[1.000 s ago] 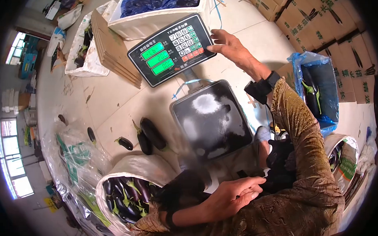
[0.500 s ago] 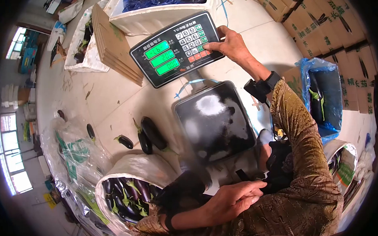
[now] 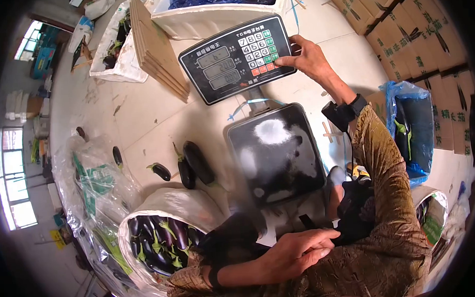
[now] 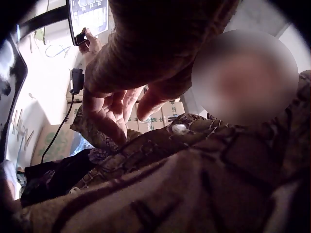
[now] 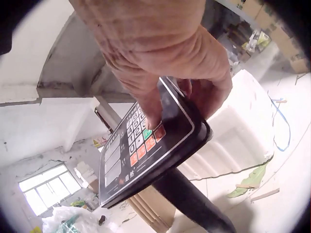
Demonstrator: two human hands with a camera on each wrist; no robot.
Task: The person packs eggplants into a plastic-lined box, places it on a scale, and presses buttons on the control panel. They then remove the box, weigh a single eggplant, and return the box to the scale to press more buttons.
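My right hand [image 3: 313, 62] grips the right edge of the scale's display panel [image 3: 218, 50]. In the right wrist view its thumb presses down at a green key beside the number keys [image 5: 138, 131], and the other fingers curl behind the panel. The panel's three readout windows are unlit grey. Below it on a post sits the black weighing platform [image 3: 277, 155], bare and shiny. My left hand [image 3: 296, 254] rests in front of the body, over the lap, fingers loosely bent around nothing. In the left wrist view, the left hand [image 4: 109, 109] hangs close to the patterned shirt.
A white sack of eggplants [image 3: 169, 203] stands at lower left, with loose eggplants [image 3: 199, 163] on the floor near it. On the right are a blue-lined box [image 3: 418, 142] and stacked cartons [image 3: 411, 32]. Cardboard sheets [image 3: 158, 52] and a white foam box [image 3: 222, 20] stand behind the panel.
My right hand has closed from spread fingers beside the panel onto its edge, thumb over the keys. The green readout lights have gone dark. The left hand stays where it was.
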